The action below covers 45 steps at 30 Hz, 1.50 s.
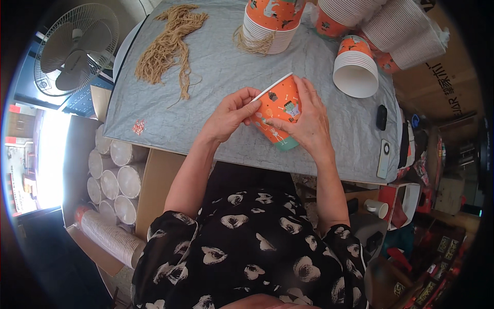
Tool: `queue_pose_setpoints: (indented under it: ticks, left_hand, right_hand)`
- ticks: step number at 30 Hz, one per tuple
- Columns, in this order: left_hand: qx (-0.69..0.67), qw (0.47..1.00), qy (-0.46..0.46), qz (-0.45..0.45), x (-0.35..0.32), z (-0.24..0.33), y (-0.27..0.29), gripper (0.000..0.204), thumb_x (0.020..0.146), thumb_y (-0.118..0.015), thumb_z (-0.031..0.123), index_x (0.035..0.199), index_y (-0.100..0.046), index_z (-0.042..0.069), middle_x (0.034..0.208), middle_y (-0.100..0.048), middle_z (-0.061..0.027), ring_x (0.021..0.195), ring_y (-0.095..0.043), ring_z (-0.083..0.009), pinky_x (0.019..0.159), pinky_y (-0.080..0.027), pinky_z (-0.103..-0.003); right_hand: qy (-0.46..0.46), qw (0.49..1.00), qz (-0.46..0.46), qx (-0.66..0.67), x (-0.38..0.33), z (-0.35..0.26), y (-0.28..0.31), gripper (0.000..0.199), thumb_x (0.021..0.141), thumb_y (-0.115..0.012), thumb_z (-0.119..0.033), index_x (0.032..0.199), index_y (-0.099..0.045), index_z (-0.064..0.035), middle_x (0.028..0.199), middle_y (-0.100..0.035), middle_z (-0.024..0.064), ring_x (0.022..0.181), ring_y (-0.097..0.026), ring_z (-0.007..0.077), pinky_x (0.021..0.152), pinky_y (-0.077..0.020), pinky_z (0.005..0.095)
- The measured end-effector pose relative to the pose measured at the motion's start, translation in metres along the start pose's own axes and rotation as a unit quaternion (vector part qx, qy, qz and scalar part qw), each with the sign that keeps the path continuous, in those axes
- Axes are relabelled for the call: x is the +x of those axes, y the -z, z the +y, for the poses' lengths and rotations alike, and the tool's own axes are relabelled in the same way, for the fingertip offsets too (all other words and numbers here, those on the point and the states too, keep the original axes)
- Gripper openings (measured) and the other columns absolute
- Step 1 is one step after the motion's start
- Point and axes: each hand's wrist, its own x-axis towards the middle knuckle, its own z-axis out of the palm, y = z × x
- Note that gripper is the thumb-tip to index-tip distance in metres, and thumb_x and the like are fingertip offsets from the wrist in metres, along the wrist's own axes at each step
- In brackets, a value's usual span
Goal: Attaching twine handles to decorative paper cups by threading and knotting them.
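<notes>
An orange paper bucket (276,101) with cartoon figures, a white rim and a green bottom band is tilted between my hands above the table's front edge. My left hand (230,114) pinches its rim on the left, thumb and fingers closed. Around its right side wraps my right hand (310,122), the thumb across the front and the fingers near the rim. Beyond them stands a stack of matching buckets (272,33), with tan cord (256,43) lying around its lower part. A bundle of tan cords (167,44) lies at the far left of the table.
A grey cloth covers the table (216,77). Several nested buckets (356,73) lie at the right, near bagged stacks (399,26). A black case (381,117) and a pale remote-like device (384,158) rest at the right edge. Left are a fan (77,49) and boxed bucket stacks (109,183).
</notes>
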Motion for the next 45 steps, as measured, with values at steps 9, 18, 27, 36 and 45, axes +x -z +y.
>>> queue_pose_setpoints:
  ticks: [9,18,27,36,45]
  left_hand:
    - [-0.083,0.996,0.038,-0.024,-0.003,-0.005,0.013,0.026,0.101,-0.061,0.023,0.120,-0.061,0.006,0.101,-0.066,0.0030,0.090,-0.058,-0.0032,0.077,-0.047,-0.020]
    - [-0.115,0.990,0.024,0.072,0.002,-0.013,0.004,0.022,0.095,-0.072,0.026,0.103,-0.067,0.006,0.091,-0.069,0.0023,0.077,-0.061,-0.0037,0.068,-0.049,-0.019]
    - [-0.113,0.990,0.013,0.089,0.004,-0.014,0.000,0.020,0.093,-0.074,0.018,0.103,-0.069,0.002,0.086,-0.072,-0.0022,0.072,-0.064,-0.0047,0.062,-0.051,-0.018]
    - [-0.093,0.985,-0.066,0.129,-0.007,-0.013,-0.001,0.019,0.096,-0.070,0.015,0.110,-0.068,0.002,0.104,-0.071,-0.0052,0.094,-0.065,-0.0086,0.074,-0.055,-0.023]
    - [0.110,0.929,-0.078,0.345,-0.093,-0.041,0.131,0.015,0.098,-0.068,0.020,0.101,-0.071,0.006,0.092,-0.068,0.0008,0.086,-0.064,-0.0082,0.070,-0.050,-0.023]
  right_hand:
    - [0.011,1.000,0.027,-0.001,0.000,-0.006,-0.024,0.116,0.060,-0.091,-0.047,0.153,-0.034,-0.0080,0.145,-0.045,0.0209,0.131,-0.049,0.0366,0.104,-0.0411,0.0486]
    - [0.013,0.999,0.046,-0.025,-0.003,-0.010,-0.030,0.116,0.059,-0.091,-0.046,0.152,-0.034,-0.0088,0.145,-0.045,0.0186,0.131,-0.048,0.0360,0.102,-0.0404,0.0509]
    - [0.003,0.999,0.045,-0.020,-0.003,-0.007,-0.030,0.116,0.059,-0.091,-0.044,0.153,-0.033,-0.0093,0.146,-0.044,0.0183,0.132,-0.047,0.0357,0.103,-0.0395,0.0510]
    - [-0.021,0.998,0.057,0.001,0.005,-0.005,-0.032,0.114,0.062,-0.090,-0.045,0.152,-0.033,-0.0068,0.143,-0.047,0.0195,0.129,-0.049,0.0365,0.104,-0.0415,0.0506]
    - [-0.116,0.984,0.071,0.115,0.004,0.007,-0.013,0.098,0.071,-0.089,-0.034,0.149,-0.038,-0.0015,0.140,-0.051,0.0202,0.126,-0.053,0.0344,0.105,-0.0450,0.0425]
